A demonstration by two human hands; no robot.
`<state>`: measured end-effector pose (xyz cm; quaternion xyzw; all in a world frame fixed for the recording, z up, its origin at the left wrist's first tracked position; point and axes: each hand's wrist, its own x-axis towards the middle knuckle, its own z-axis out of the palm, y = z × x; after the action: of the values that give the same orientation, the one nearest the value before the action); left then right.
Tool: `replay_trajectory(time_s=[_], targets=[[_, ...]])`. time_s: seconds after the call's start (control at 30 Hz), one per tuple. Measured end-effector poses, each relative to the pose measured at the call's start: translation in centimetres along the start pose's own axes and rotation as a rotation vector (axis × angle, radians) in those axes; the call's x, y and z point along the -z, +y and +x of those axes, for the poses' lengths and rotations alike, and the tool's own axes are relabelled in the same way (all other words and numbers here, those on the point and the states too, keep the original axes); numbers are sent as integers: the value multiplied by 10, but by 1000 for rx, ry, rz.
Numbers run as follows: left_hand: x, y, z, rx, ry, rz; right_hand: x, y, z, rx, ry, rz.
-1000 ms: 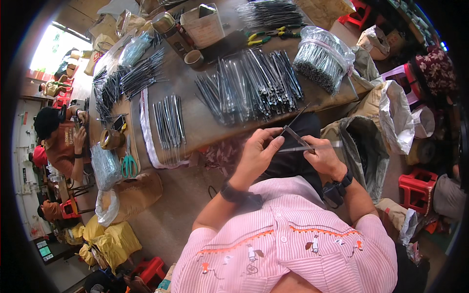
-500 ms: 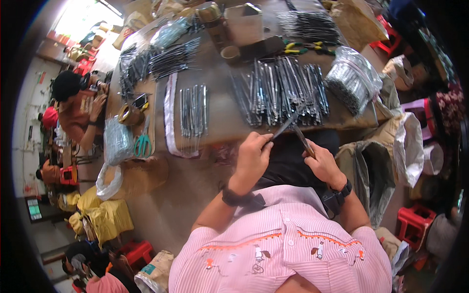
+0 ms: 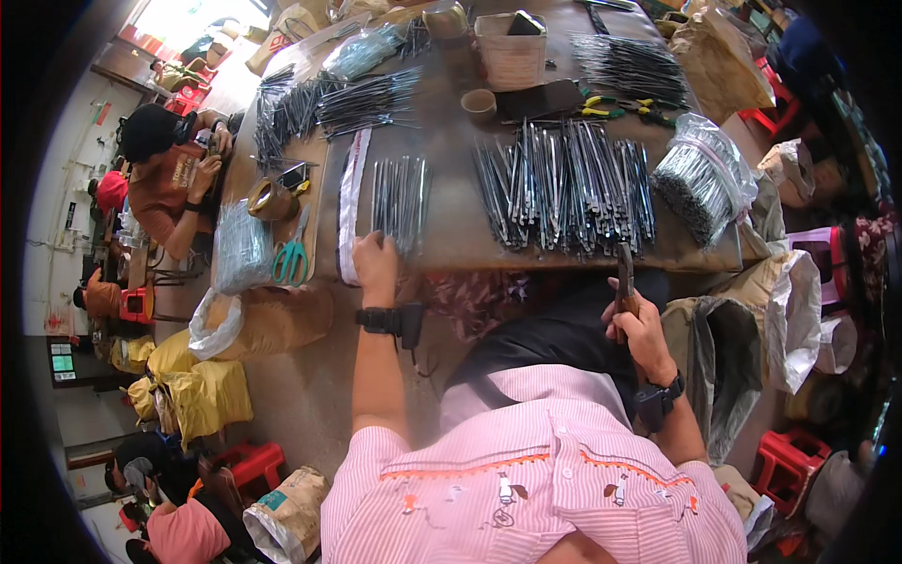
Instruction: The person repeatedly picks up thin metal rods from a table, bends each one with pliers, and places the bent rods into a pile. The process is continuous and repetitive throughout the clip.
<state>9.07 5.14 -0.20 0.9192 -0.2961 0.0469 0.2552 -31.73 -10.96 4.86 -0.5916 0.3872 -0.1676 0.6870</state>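
Note:
My left hand (image 3: 378,263) is at the table's front edge, fingers curled, beside the lower ends of a small row of thin metal strips (image 3: 399,202). What its fingers hold, if anything, is hidden. My right hand (image 3: 641,329) grips a narrow hand tool (image 3: 626,291) with a dark metal end pointing up toward the table; its exact kind is unclear. Just beyond the tool's tip lies a wide pile of shiny dark metal strips (image 3: 564,188). A pale ribbon-like band (image 3: 351,197) runs along the table left of the small row.
At right lies a plastic-wrapped strip bundle (image 3: 705,174); yellow-and-black pliers (image 3: 601,108) lie farther back. Green-handled scissors (image 3: 291,258), a tape roll (image 3: 272,199) and a bagged bundle (image 3: 242,246) sit left. A co-worker (image 3: 169,179) sits beyond. Open sacks (image 3: 714,348) stand at right.
My left hand has moved left from the big pile, where it held a metal strip against the tool, to the small row. My right hand, still gripping the tool, has shifted slightly right.

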Motion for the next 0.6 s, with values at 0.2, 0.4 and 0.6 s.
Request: replay_trajectory(time_s=[0.2, 0.4, 0.6], targets=[[-24, 76, -24, -159, -29, -86, -4, -9, -3, -49, -69, 96], [-49, 135, -55, -113, -324, -359, -1, -15, -12, -64, -67, 157], [-47, 98, -31, -76, -632, -778, 32, -4, -25, -83, 95, 362]])
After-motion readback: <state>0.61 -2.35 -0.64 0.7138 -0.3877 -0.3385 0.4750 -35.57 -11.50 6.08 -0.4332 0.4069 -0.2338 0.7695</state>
